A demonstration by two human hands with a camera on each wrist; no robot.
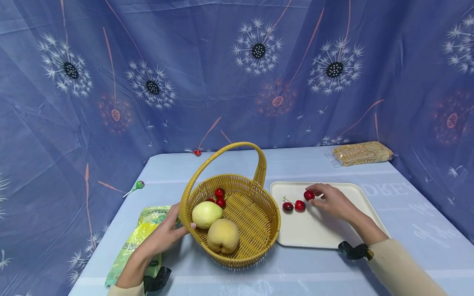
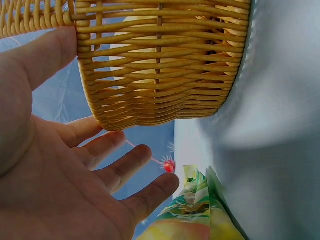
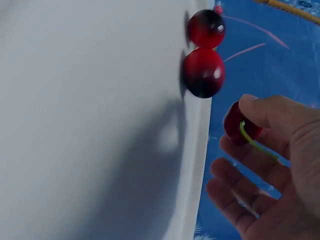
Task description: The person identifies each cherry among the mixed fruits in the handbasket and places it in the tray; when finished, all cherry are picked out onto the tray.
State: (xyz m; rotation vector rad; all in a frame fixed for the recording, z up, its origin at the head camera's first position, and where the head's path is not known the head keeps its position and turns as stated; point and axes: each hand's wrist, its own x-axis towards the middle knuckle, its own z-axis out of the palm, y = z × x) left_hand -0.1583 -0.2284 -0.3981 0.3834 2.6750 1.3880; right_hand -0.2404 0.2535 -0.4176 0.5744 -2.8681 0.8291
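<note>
In the head view my right hand (image 1: pixel 331 200) pinches a red cherry (image 1: pixel 309 195) between thumb and fingers, above a cream tray (image 1: pixel 322 236). Its green stem shows in the right wrist view, where the cherry (image 3: pixel 242 122) sits at the fingertips. A dark cherry (image 1: pixel 287 207) and a redder cherry (image 1: pixel 300 206) lie side by side on the tray. My left hand (image 1: pixel 168 232) touches the left side of a wicker basket (image 1: pixel 255 209), thumb at the rim and other fingers spread, nearly straight. Inside are a pale yellow-green fruit (image 1: pixel 207 214), a peach (image 1: pixel 223 236) and several cherries (image 1: pixel 220 197).
Beneath my left forearm lies a green and yellow bag (image 1: pixel 129 246). A green-wrapped lollipop (image 1: pixel 139 185) is at the left edge, a red one (image 1: pixel 197 152) at the back. A clear packet of tan food (image 1: pixel 363 153) lies back right. The basket's tall handle (image 1: pixel 222 149) arches up.
</note>
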